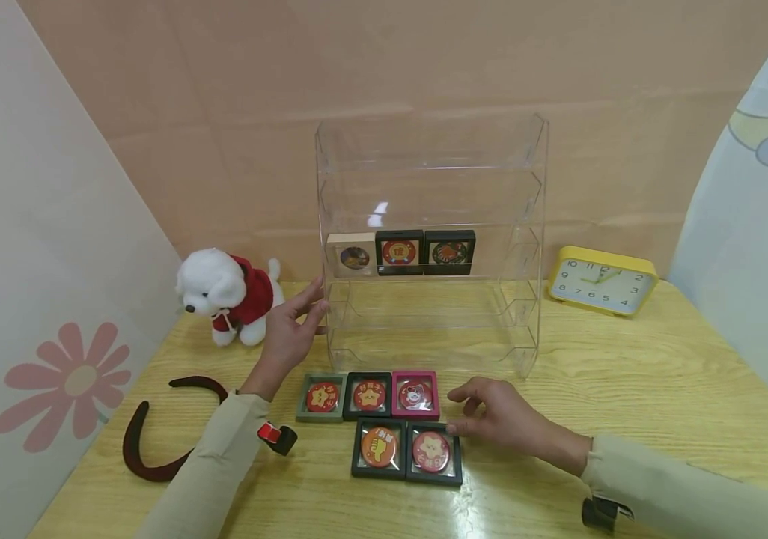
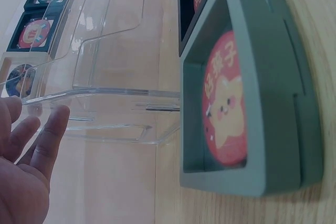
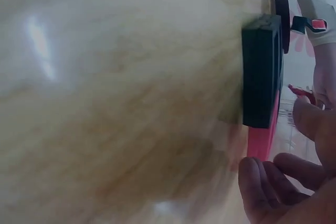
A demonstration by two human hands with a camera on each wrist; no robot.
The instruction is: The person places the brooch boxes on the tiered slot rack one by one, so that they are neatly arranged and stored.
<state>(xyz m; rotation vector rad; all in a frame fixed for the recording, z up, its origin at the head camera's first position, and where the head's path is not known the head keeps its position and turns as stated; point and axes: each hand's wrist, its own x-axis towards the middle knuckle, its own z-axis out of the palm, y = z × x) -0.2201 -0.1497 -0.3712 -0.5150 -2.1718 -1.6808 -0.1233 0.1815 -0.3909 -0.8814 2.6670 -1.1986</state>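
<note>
A clear acrylic tiered rack stands upright at the back of the table. My left hand is at its left side edge, fingers extended and parted; the left wrist view shows the fingertips by the clear panel. On one tier sit a cream-framed badge and two black-framed badges. Before the rack lie a green-framed badge, a black-framed star badge and a pink-framed badge. My right hand, fingers loosely bent, is just right of the pink frame, its thumb by the corner of a black-framed pink badge.
Left of that badge lies a black-framed thumbs-up badge. A white plush dog in red and a dark red headband are on the left. To the rack's right stands a yellow clock. Fabric panels enclose the table.
</note>
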